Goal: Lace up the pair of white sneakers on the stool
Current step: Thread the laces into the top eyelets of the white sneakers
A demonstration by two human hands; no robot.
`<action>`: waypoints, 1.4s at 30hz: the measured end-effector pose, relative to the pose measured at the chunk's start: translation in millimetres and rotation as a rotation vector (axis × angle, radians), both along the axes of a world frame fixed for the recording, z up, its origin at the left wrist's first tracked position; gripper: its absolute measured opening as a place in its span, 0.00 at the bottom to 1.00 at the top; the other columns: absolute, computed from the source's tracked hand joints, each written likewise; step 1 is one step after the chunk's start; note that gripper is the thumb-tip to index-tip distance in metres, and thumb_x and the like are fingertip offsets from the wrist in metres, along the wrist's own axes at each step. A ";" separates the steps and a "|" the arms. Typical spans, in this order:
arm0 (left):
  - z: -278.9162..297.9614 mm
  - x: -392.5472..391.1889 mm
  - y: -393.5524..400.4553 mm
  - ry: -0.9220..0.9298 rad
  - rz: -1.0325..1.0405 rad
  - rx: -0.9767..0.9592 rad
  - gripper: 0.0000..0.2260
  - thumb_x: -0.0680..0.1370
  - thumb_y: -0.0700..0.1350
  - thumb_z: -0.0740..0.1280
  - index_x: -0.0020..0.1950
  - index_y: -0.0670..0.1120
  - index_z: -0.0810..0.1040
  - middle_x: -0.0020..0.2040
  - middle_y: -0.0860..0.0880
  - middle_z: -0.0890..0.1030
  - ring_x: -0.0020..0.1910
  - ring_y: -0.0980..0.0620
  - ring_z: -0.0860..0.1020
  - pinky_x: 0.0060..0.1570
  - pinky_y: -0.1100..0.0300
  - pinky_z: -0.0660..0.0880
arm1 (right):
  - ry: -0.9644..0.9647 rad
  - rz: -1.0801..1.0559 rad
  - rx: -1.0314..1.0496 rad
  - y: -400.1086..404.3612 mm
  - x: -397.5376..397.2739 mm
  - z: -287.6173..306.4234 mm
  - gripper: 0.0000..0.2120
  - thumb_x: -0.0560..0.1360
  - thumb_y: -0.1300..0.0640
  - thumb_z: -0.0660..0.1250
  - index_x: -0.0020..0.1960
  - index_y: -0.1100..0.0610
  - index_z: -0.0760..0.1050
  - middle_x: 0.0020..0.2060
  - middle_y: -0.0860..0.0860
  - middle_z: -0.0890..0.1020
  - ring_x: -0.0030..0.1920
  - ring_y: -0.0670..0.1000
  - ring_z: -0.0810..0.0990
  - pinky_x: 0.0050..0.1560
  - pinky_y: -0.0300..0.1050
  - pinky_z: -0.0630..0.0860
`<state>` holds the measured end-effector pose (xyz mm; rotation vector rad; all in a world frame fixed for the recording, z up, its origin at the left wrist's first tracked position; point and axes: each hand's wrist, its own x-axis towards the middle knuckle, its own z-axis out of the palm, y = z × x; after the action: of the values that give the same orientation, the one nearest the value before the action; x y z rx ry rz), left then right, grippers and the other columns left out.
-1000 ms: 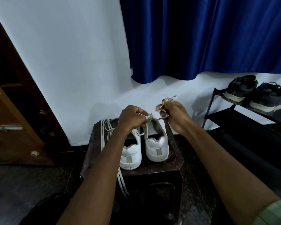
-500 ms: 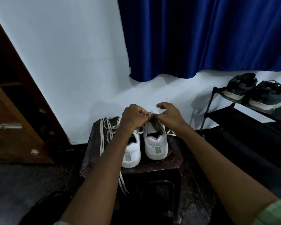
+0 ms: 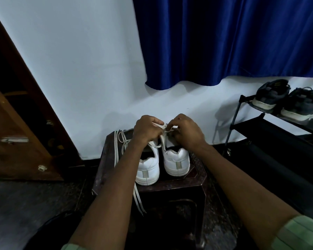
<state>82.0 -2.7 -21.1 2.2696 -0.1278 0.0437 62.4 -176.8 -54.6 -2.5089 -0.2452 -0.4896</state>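
Two white sneakers stand heels toward me on a dark stool (image 3: 197,181): the left sneaker (image 3: 148,170) and the right sneaker (image 3: 177,161). Above the right sneaker's tongue, my left hand (image 3: 146,129) and my right hand (image 3: 186,130) sit close together, each pinching a strand of its white lace (image 3: 165,128). The fronts of both sneakers are hidden behind my hands. A second loose white lace (image 3: 118,148) runs along the stool's left side and hangs over its front edge.
A black shoe rack (image 3: 260,127) at the right carries a pair of dark sneakers (image 3: 285,100). A blue curtain (image 3: 224,42) hangs on the white wall behind. A brown wooden door (image 3: 13,141) stands at the left. The floor is dark.
My right hand has come down from its raised pull and closed in on my left hand over the right sneaker. The lace strands between the hands are shorter now.
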 end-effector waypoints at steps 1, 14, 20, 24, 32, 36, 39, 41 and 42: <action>0.0 0.6 1.0 0.008 -0.001 -0.020 0.11 0.70 0.41 0.78 0.50 0.52 0.88 0.46 0.50 0.88 0.48 0.51 0.85 0.57 0.52 0.82 | -0.021 0.000 -0.031 0.7 -0.4 -0.5 0.10 0.71 0.59 0.75 0.48 0.45 0.84 0.51 0.46 0.78 0.49 0.49 0.78 0.43 0.50 0.78; 2.0 -3.1 1.1 0.019 -0.017 -0.067 0.12 0.69 0.42 0.79 0.51 0.52 0.88 0.44 0.50 0.88 0.47 0.53 0.86 0.57 0.51 0.82 | -0.070 0.048 -0.124 7.7 7.4 -4.3 0.08 0.73 0.64 0.72 0.50 0.55 0.80 0.54 0.53 0.75 0.56 0.56 0.75 0.47 0.54 0.77; 1.9 -3.1 1.9 0.025 -0.012 -0.063 0.11 0.69 0.43 0.79 0.50 0.52 0.88 0.43 0.52 0.88 0.46 0.54 0.86 0.56 0.52 0.82 | -0.116 0.035 -0.198 5.9 10.3 -9.2 0.08 0.73 0.62 0.72 0.50 0.54 0.80 0.53 0.53 0.75 0.54 0.57 0.75 0.45 0.53 0.76; 2.4 -3.7 0.8 0.026 0.005 -0.058 0.11 0.69 0.41 0.78 0.50 0.52 0.88 0.42 0.51 0.88 0.46 0.53 0.86 0.56 0.52 0.82 | -0.071 0.086 0.081 4.8 16.2 -11.2 0.04 0.74 0.61 0.68 0.47 0.54 0.77 0.49 0.52 0.78 0.51 0.55 0.76 0.50 0.56 0.77; 3.1 -3.5 -2.2 0.015 0.014 -0.032 0.11 0.68 0.42 0.78 0.49 0.53 0.88 0.41 0.52 0.87 0.45 0.53 0.85 0.55 0.55 0.82 | 0.171 0.081 0.632 -2.2 10.0 12.1 0.06 0.76 0.66 0.70 0.44 0.56 0.79 0.35 0.49 0.81 0.36 0.43 0.78 0.44 0.38 0.76; 2.9 -2.7 -3.5 0.008 0.018 0.007 0.11 0.68 0.42 0.78 0.49 0.54 0.88 0.42 0.52 0.87 0.46 0.53 0.85 0.55 0.55 0.82 | 0.052 0.040 0.071 -3.9 5.0 21.4 0.04 0.72 0.60 0.73 0.44 0.54 0.86 0.31 0.45 0.80 0.33 0.42 0.76 0.36 0.38 0.68; 3.2 -3.0 -3.0 0.008 0.014 0.008 0.11 0.67 0.46 0.78 0.48 0.53 0.88 0.42 0.53 0.87 0.46 0.53 0.85 0.55 0.54 0.82 | 0.136 0.075 0.140 -10.0 2.9 20.7 0.04 0.73 0.56 0.75 0.43 0.55 0.87 0.34 0.48 0.85 0.36 0.46 0.80 0.39 0.41 0.72; 3.9 -3.4 -3.2 0.006 0.014 0.000 0.11 0.67 0.47 0.79 0.48 0.53 0.88 0.42 0.52 0.87 0.46 0.53 0.85 0.55 0.55 0.82 | 0.206 0.120 0.245 -13.1 0.7 19.0 0.05 0.74 0.54 0.76 0.43 0.55 0.87 0.33 0.45 0.85 0.35 0.42 0.79 0.40 0.38 0.74; 4.4 -3.7 -3.6 0.005 0.018 0.001 0.10 0.68 0.47 0.79 0.48 0.53 0.87 0.42 0.52 0.87 0.46 0.53 0.85 0.54 0.56 0.81 | 0.225 0.152 0.339 -12.5 -0.5 19.1 0.05 0.76 0.55 0.76 0.43 0.56 0.87 0.33 0.45 0.85 0.35 0.41 0.79 0.42 0.38 0.75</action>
<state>78.3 -6.2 -16.7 2.2716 -0.1050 0.0477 61.9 -189.3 -35.5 -2.1704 -0.2404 -0.1678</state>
